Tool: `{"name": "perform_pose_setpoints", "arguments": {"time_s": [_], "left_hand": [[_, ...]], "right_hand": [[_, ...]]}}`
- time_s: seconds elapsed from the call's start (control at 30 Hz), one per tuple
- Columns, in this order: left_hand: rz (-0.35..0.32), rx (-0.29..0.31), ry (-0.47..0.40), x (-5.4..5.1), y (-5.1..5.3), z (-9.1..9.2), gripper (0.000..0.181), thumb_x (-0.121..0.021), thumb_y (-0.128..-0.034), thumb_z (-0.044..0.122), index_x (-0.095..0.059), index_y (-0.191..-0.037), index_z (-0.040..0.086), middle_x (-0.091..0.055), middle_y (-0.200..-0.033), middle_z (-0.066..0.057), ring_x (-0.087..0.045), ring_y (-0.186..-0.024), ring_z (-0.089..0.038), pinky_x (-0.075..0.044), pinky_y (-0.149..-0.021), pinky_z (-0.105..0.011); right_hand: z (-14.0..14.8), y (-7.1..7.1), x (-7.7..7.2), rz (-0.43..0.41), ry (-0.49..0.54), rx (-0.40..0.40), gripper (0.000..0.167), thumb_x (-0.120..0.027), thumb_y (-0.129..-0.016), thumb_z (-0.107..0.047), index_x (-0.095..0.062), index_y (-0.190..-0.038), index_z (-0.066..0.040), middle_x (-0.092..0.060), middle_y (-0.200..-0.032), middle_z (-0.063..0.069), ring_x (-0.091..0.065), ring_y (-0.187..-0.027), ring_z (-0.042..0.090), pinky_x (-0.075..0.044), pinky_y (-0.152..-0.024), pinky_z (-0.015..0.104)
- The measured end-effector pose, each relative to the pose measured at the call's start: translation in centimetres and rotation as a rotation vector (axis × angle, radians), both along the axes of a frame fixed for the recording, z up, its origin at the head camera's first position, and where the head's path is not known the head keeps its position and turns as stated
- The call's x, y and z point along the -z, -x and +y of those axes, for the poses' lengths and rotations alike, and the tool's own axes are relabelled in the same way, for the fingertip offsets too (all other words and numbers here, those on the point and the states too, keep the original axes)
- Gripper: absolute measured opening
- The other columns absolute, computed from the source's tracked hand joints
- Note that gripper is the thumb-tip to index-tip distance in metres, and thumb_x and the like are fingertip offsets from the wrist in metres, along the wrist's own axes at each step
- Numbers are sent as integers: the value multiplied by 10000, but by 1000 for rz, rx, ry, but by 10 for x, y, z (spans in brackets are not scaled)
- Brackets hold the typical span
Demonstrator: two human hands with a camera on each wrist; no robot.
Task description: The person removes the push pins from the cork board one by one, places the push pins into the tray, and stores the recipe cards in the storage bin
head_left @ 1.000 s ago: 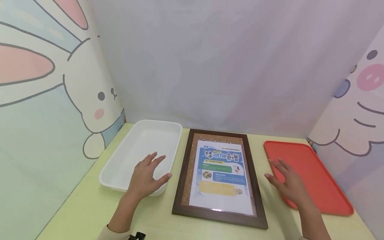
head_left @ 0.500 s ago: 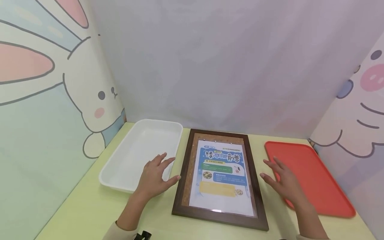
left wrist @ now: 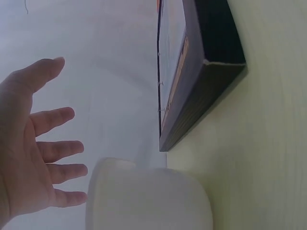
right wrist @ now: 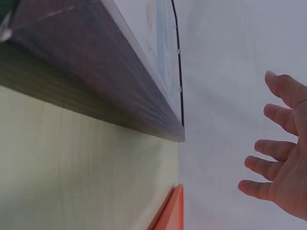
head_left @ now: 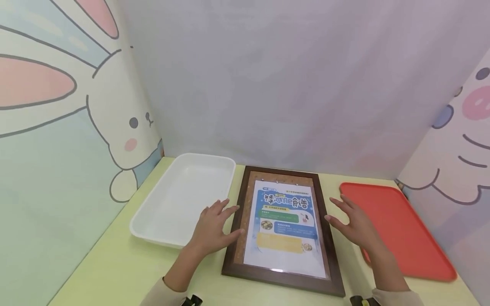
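A dark brown frame [head_left: 283, 285] lies flat on the table, with a corkboard backing and a printed blue, green and yellow sheet [head_left: 285, 263] inside it. My left hand [head_left: 214, 229], fingers spread, hovers over the frame's left edge, its thumb over the cork strip. On the other side my right hand [head_left: 356, 225] hangs beside the frame's right edge, fingers apart. The left wrist view shows the left hand [left wrist: 29, 148] raised off the table near the frame [left wrist: 192, 91]; in the right wrist view the right hand [right wrist: 283, 153] is also clear of the frame [right wrist: 110, 67]. Both hold nothing.
A white tray [head_left: 183, 191] stands left of the frame, partly behind the left hand. A red tray [head_left: 405, 229] lies at the right, beneath and beyond the right hand. Behind the pale yellow table [head_left: 115, 263] rises a grey wall [head_left: 260, 85], with cartoon-printed side walls.
Both hands have moved inward toward the frame, the left hand rightward from over the white tray and the right hand leftward. The frame and trays keep their places on the table.
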State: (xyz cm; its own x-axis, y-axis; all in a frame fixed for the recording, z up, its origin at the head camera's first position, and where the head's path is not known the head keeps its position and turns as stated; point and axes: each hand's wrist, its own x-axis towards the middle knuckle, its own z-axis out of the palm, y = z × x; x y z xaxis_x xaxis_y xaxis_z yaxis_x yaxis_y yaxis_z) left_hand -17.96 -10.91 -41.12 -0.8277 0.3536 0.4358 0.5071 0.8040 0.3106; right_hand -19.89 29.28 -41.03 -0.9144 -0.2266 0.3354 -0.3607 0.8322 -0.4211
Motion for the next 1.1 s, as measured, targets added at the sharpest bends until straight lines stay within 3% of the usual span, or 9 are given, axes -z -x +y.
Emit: {"name": "perform_pose_setpoints", "arguments": {"time_s": [0.27, 0.5, 0.67, 0.9, 1.1], "left_hand": [[-103, 35, 0, 4, 1, 20, 651, -614, -785, 532, -543, -1299, 139, -453, -1347, -195, -370, -1239, -437, -295, -944, -600], [-129, 72, 64, 11, 2, 39, 650, -624, -803, 510, -509, -1328, 146, -457, -1344, -179, -375, -1236, -431, -319, -932, -588], [-192, 78, 106, 11, 1, 49, 656, -626, -809, 517, -499, -1340, 153, -404, -1391, -184, -334, -1270, -419, -293, -953, -592], [-186, 88, 108, 15, 6, 56, 599, -619, -835, 479, -524, -1316, 133, -431, -1370, -177, -362, -1267, -375, -314, -948, -571], [-242, 63, 109, 18, 11, 62, 565, -623, -844, 436, -525, -1315, 140, -445, -1368, -156, -373, -1269, -339, -325, -942, -563]], "right_hand": [[-6, 18, 6, 23, 16, -56, 567, -695, -829, -293, -525, -1277, 10, -369, -1339, 339, -382, -1149, 551, -340, -817, 666], [-9, 26, 4, -69, 54, -42, 609, -685, -837, -342, -498, -1316, -16, -344, -1375, 314, -333, -1203, 537, -322, -845, 672], [-14, 32, 2, -123, 60, -24, 627, -665, -849, -375, -482, -1335, -24, -338, -1387, 302, -310, -1229, 521, -313, -869, 664], [-17, 42, 8, -175, 71, -32, 599, -656, -862, -347, -477, -1335, -24, -400, -1356, 280, -359, -1222, 478, -340, -888, 621], [-22, 49, 10, -201, 106, -49, 599, -653, -867, -334, -472, -1339, -11, -432, -1335, 269, -384, -1208, 467, -373, -863, 609]]}}
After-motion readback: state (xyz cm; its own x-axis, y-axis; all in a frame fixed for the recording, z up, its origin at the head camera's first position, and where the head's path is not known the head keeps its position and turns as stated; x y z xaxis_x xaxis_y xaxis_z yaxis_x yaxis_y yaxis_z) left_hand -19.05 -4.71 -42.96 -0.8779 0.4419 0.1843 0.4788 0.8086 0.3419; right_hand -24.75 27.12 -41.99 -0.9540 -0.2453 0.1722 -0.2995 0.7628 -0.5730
